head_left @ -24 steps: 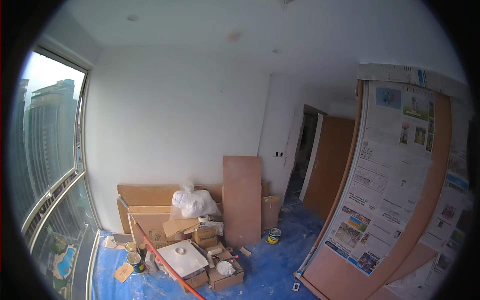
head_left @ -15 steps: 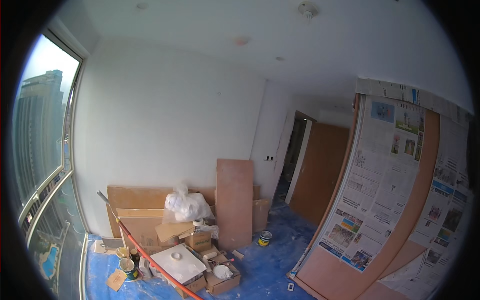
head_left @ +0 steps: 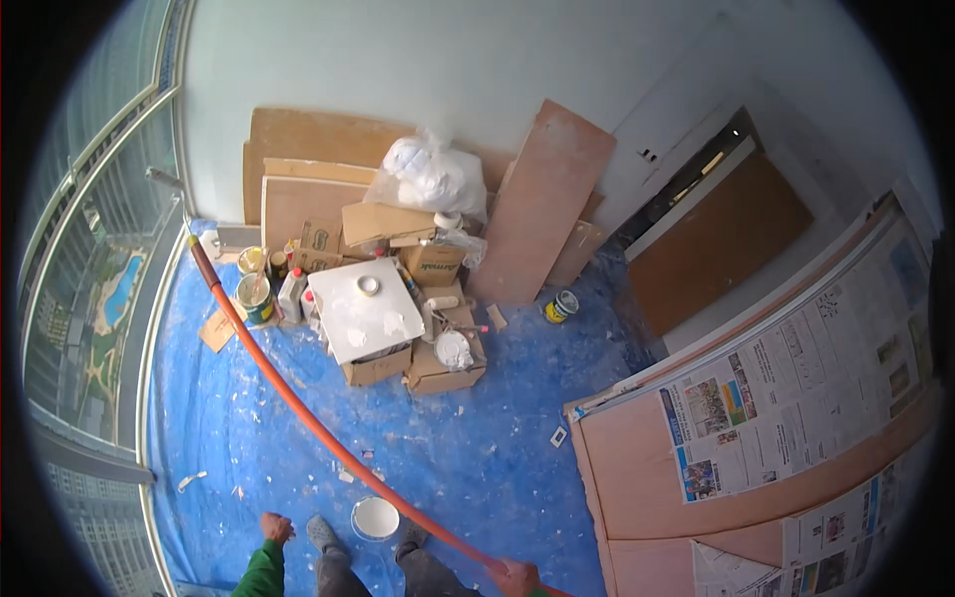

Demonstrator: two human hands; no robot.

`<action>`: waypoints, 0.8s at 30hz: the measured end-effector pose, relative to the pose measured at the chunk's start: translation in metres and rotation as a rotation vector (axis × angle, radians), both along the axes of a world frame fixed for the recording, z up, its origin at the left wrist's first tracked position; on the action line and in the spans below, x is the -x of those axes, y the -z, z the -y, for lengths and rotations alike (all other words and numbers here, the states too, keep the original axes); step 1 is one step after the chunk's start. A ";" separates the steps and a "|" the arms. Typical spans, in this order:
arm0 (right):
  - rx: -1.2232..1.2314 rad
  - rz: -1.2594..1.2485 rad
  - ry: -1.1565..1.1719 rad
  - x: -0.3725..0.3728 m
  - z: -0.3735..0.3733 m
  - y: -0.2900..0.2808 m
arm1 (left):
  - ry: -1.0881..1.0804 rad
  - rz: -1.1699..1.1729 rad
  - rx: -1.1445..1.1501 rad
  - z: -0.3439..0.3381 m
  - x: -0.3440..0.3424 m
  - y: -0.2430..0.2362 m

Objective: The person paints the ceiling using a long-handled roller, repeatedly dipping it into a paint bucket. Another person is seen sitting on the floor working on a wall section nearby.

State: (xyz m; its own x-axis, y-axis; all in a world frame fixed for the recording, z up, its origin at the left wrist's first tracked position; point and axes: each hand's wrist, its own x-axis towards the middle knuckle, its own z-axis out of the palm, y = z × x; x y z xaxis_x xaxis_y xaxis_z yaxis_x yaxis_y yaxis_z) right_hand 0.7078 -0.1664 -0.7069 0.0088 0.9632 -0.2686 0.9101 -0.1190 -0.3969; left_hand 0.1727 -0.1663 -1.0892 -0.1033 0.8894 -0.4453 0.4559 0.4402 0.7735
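The orange pole [head_left: 298, 408] slants from lower right to upper left over the floor, its grey head [head_left: 162, 179] in line with the window edge; whether the head touches anything there I cannot tell. The right hand [head_left: 515, 577] is at the near end, fingers closed round the pole. The left hand [head_left: 279, 527] is apart from it, fingers loosely curled; whether they hold anything I cannot tell. What has just changed is mainly the view: it has tipped down, so both hands, the feet [head_left: 321, 532] and the white bucket [head_left: 356, 517] have come in, and most of the ceiling has gone out. The pole's head now stands farther left of the boards [head_left: 557, 189], on the window side. For the work, I judge this means that the pole is carried by one hand alone, with the bucket close by, between the feet on the blue sheet [head_left: 249, 458]. Beyond, the white panel [head_left: 358, 328] with a tape roll [head_left: 368, 286] on it, the bag [head_left: 428, 169] and the boards look undisturbed against the wall. A tin [head_left: 562, 306] is right of them, then the door [head_left: 721, 244] and the papered cupboard [head_left: 637, 478].
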 end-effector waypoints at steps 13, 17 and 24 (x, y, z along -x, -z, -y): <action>0.203 0.050 -0.113 -0.088 -0.027 0.118 | -0.134 -0.217 0.480 0.010 -0.185 0.102; 0.285 0.090 -0.052 -0.112 -0.020 0.137 | -0.062 -0.176 0.494 -0.024 -0.212 0.157; 0.314 0.135 0.056 -0.142 -0.001 0.167 | -0.211 -0.088 0.643 -0.004 -0.258 0.257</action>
State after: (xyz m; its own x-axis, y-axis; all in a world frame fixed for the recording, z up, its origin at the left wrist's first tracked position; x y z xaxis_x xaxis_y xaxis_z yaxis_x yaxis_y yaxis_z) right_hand 0.8496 -0.1657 -0.8735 0.1147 0.8309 -0.5445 0.9405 -0.2673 -0.2098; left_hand 0.4308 -0.1619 -1.3457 -0.3050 0.4080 -0.8606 0.3592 0.8861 0.2928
